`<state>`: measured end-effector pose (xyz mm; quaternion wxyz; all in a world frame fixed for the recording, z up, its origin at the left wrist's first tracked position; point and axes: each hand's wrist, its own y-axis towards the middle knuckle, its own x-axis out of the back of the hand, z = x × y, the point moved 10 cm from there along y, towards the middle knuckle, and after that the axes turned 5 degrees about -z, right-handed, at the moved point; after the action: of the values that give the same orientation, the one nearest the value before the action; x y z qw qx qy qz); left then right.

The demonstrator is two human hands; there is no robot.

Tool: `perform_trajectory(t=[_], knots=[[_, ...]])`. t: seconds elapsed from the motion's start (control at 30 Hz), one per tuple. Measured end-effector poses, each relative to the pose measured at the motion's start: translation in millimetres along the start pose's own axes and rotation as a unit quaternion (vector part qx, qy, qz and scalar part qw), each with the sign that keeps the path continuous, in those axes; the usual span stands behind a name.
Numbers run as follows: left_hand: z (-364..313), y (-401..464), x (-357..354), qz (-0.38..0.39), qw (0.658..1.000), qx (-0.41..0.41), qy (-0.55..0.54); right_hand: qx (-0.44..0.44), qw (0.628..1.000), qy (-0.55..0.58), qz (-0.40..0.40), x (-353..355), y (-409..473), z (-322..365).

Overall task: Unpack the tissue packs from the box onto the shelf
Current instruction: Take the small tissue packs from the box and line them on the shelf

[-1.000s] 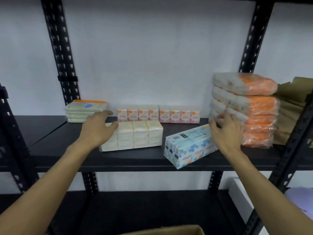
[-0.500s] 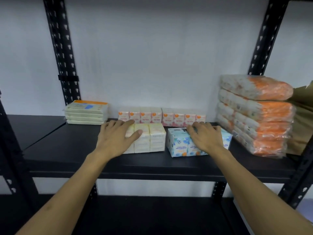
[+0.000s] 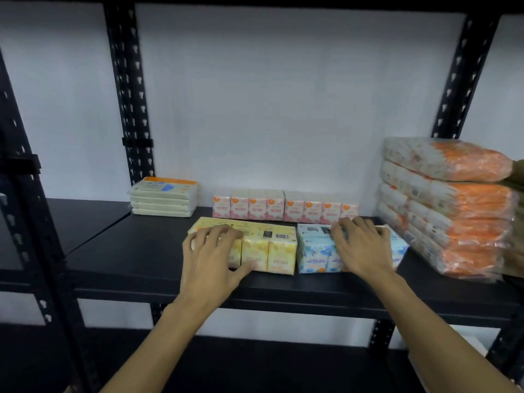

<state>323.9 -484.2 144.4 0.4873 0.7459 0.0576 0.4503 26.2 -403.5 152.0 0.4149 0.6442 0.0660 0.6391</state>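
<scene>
We are facing a black metal shelf (image 3: 141, 251) against a white wall. At its right end an orange tissue stack (image 3: 453, 208) is sitting, the biggest load there. Along the back a row of pink mini packs (image 3: 283, 207) is standing, with a flat white pack pile (image 3: 164, 197) to its left. In front, the yellow tissue pack (image 3: 269, 248) and the blue tissue pack (image 3: 314, 251) are lying side by side, touching. Our left hand (image 3: 212, 259) is gripping the yellow pack, fingers curled over its top and thumb against its front. Our right hand (image 3: 363, 248) is resting on the blue pack, fingers curled over its top.
</scene>
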Motion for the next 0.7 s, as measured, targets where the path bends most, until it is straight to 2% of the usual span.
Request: perform_trajectory(t=[0.1, 0.23, 0.33, 0.47, 0.6, 0.7], knots=[[3.1, 22.2, 4.8, 0.012, 1.0, 0.001, -0.012, -0.006, 1.0, -0.006, -0.014, -0.1, 0.9, -2.1], [17.1, 28.6, -28.7, 0.126, 0.992, 0.025, -0.011, -0.022, 0.997, -0.007, -0.07, 7.6, -6.8, -1.8], [19.9, 24.7, -34.0, 0.111, 0.994, 0.019, 0.012, -0.011, 0.99, 0.028, -0.136, 19.4, -31.4, -1.0], [19.3, 24.6, -34.5, 0.1, 0.995, 0.018, 0.014, 0.016, 0.982, 0.078, -0.169, 27.0, -79.1, -5.3], [18.2, 21.9, -33.2, 0.1, 0.995, 0.014, 0.028, 0.039, 0.988, 0.026, -0.15, 44.1, -87.6, -10.1], [16.3, 20.2, -32.5, 0.111, 0.993, 0.003, 0.034, 0.061, 0.996, 0.02, -0.054, 49.7, -58.7, -15.0]])
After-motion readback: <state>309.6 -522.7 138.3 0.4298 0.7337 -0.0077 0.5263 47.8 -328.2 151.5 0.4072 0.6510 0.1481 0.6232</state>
